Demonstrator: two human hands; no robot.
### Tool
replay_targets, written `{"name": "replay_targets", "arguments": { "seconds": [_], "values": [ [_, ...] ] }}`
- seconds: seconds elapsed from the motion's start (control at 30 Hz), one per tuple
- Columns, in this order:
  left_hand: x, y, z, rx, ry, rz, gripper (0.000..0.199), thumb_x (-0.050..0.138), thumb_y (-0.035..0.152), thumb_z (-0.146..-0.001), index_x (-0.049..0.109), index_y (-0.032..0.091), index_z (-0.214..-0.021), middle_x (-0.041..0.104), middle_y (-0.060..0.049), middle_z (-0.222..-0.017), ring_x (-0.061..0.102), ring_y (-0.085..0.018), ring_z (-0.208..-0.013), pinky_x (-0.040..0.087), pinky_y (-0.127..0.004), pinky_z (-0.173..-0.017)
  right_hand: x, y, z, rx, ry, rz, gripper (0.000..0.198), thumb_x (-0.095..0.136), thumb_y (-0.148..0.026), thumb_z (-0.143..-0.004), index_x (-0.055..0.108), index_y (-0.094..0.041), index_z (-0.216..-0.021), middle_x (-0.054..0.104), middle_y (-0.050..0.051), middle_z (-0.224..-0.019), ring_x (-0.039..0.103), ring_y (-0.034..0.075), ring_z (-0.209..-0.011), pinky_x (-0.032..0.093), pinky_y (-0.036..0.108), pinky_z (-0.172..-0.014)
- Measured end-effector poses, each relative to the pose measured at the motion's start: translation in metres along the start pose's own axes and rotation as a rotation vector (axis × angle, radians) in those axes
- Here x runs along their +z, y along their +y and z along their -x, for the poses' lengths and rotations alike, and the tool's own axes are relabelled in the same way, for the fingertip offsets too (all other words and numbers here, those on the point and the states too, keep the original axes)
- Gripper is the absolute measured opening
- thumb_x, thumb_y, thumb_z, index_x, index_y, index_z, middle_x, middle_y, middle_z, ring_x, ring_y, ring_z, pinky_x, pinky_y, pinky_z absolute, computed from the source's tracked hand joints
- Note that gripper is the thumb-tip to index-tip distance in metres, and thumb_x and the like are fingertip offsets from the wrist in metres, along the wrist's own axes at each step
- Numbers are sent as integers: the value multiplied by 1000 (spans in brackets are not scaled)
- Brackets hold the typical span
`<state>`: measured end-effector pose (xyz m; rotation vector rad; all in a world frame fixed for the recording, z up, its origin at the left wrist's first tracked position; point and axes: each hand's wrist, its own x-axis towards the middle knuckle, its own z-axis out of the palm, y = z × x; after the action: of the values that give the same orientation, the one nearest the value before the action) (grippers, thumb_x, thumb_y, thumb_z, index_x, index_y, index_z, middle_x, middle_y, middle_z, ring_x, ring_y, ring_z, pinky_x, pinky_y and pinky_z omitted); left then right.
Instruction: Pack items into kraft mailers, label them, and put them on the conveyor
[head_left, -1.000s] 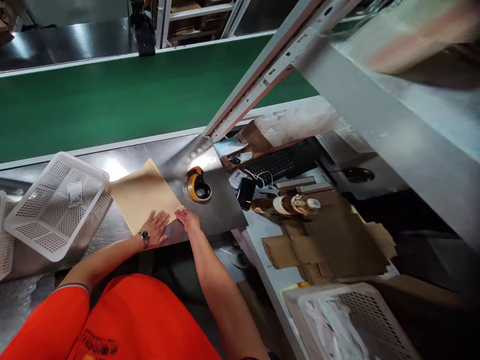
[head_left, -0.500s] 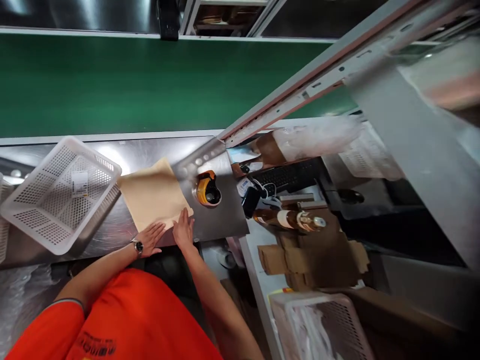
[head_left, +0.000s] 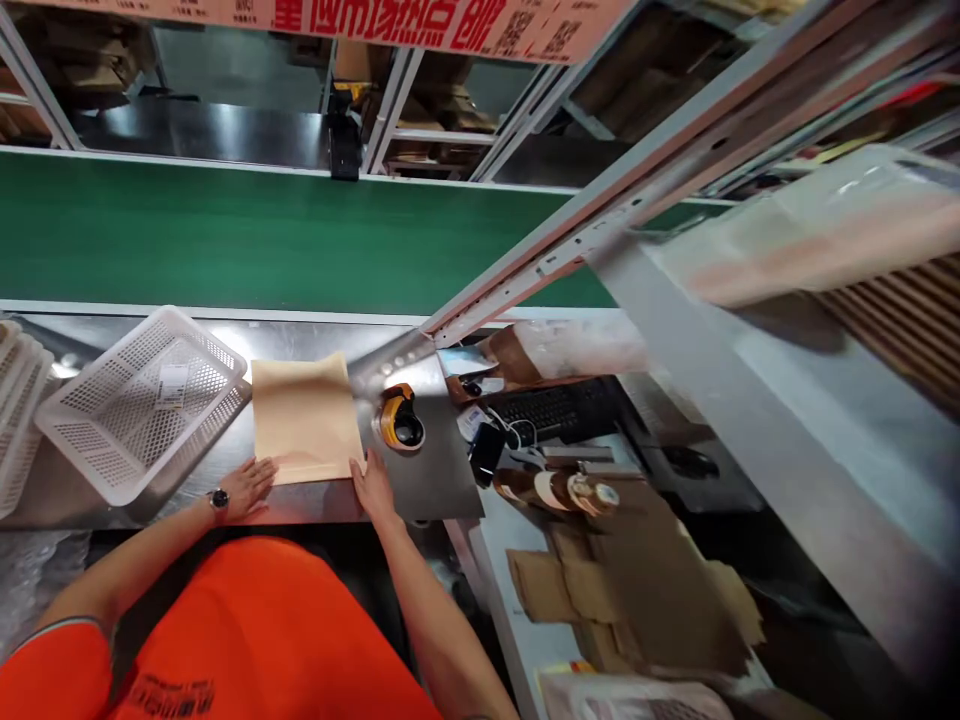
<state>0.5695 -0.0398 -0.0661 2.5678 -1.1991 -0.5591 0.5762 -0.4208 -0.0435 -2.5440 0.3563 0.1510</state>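
I see a brushed steel worktable (head_left: 315, 505) running across the lower left of the frame, with a wide green conveyor belt (head_left: 225, 235) behind it and racks of cardboard in the upper background. At far left a white perforated plastic basket (head_left: 142, 400) sits tilted on the steel. Just right of it lies the flat tan paper envelope (head_left: 304, 420), a plain, smooth, unmarked rectangle in the lower-left centre, its near edge towards me. My left hand (head_left: 247, 485), a watch on its wrist, lies flat with fingers spread at the envelope's near left corner; my right hand (head_left: 371, 485) lies flat at the near right corner, fingertips touching the paper. The hands are well apart and grip nothing. Just right of the envelope stands a yellow-and-black tape dispenser (head_left: 400, 420). Further right, a black computer keyboard (head_left: 555, 410) sits among cables, then flattened brown cardboard sheets (head_left: 637, 590) at lower right.
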Motion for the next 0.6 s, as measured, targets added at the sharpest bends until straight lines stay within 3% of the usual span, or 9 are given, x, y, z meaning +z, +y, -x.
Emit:
{"name": "replay_targets", "arguments": {
  "seconds": [0.1, 0.17, 0.27, 0.33, 0.47, 0.53, 0.6],
  "values": [
    [-20, -1, -1, -170, 70, -5, 52, 62, 37, -112, 69, 18, -160, 57, -14, -178, 37, -35, -176, 27, -60, -146, -30, 4, -30, -65, 120, -33, 68, 39, -49, -109, 52, -8, -162, 56, 31, -167, 51, 39, -160, 45, 56, -133],
    [-28, 6, 0, -293, 122, -22, 48, 62, 31, -110, 72, 18, -155, 52, -16, -181, 34, -38, -177, 26, -66, -145, -47, 2, -54, -11, 197, -10, 73, 44, -48, -108, 46, -6, -167, 54, 34, -166, 50, 42, -160, 44, 60, -132],
    [-33, 27, 1, -494, 213, 12, 40, 63, 24, -106, 78, 16, -142, 44, -19, -185, 30, -42, -178, 24, -71, -144, -63, -6, -83, 121, 116, 79, 90, 60, -46, -104, 32, 2, -175, 62, 40, -153, 64, 47, -146, 51, 60, -123],
    [-33, 46, 0, -612, 265, 52, 39, 64, 22, -104, 77, 14, -140, 43, -21, -186, 29, -44, -177, 25, -72, -144, -70, -10, -94, 129, 9, 113, 97, 65, -43, -103, 25, 5, -178, 66, 43, -147, 70, 48, -139, 55, 58, -116],
    [-34, 89, 1, -832, 453, 266, 48, 64, 23, -102, 71, 17, -149, 45, -21, -183, 29, -44, -177, 28, -70, -144, -90, -6, -94, 108, -49, 71, 86, 54, -34, -107, 26, 1, -181, 71, 42, -141, 77, 47, -127, 59, 62, -106],
    [-36, 112, -1, -958, 591, 523, 48, 64, 28, -103, 70, 19, -150, 56, -21, -173, 43, -41, -170, 36, -66, -141, -104, 2, -82, 90, -54, -39, 83, 51, -36, -106, 31, -6, -181, 74, 36, -142, 81, 42, -119, 63, 58, -99],
    [-38, 133, -8, -1046, 663, 807, 47, 64, 37, -105, 69, 19, -148, 70, -21, -152, 64, -38, -150, 50, -61, -131, -116, 9, -61, 67, -73, -355, 88, 59, -46, -101, 38, -14, -180, 78, 26, -140, 83, 36, -108, 68, 49, -88]
  ]
}}
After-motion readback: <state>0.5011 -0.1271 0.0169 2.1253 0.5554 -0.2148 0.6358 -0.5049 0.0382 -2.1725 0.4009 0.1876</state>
